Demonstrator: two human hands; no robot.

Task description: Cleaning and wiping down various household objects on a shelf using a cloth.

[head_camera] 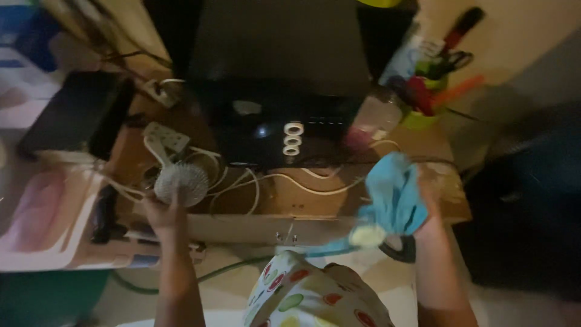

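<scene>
My left hand [164, 219] grips a small round white fan [181, 183] by its stem, held just above the front left of the wooden desk [302, 203]. A light blue cloth [393, 194] is bunched in my right hand [431, 213], which rests on the desk's front right. White cables [266, 181] trail across the wood between the two hands. Behind them stands a black device [278, 127] with three white rings on its top.
A white power strip [164, 137] and plug lie at the back left. A green cup of pens and scissors [431, 91] and a clear bottle [376, 118] stand at the back right. A dark chair [532, 200] is to the right. Patterned fabric [308, 297] lies below.
</scene>
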